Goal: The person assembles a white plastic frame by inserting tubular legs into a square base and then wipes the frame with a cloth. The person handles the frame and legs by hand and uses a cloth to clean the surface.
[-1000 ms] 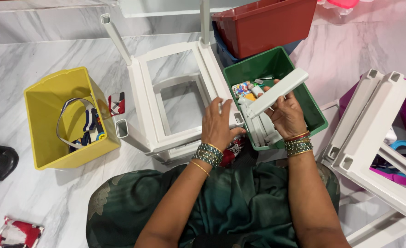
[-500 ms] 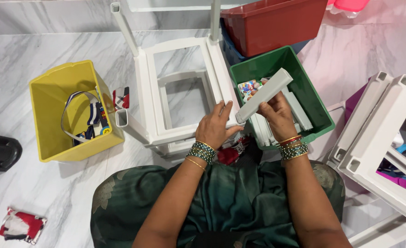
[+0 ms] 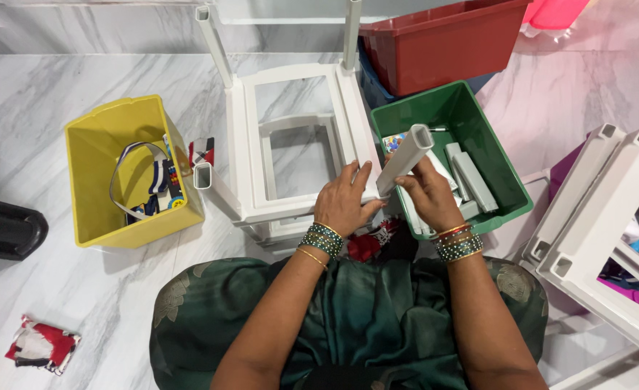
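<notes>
My right hand (image 3: 426, 195) grips a white hollow plastic leg (image 3: 406, 158), tilted up over the near left corner of the green bin (image 3: 506, 188). My left hand (image 3: 344, 200) rests flat on the near right corner of the white plastic frame (image 3: 243, 144), which lies upside down on the marble floor with legs pointing away. More white plastic pieces (image 3: 471, 179) lie inside the green bin. Both wrists wear bangles.
A yellow bin (image 3: 92, 173) with straps and small items stands at left. A red bin (image 3: 442, 40) sits behind the green one. Another white frame (image 3: 594, 231) lies at right over purple and blue things. A cloth scrap (image 3: 41, 345) lies near left; a black object (image 3: 5, 227) at far left.
My right hand has lifted the white leg out of the green bin and swung its near end towards the frame's corner. My left hand has stayed on the frame.
</notes>
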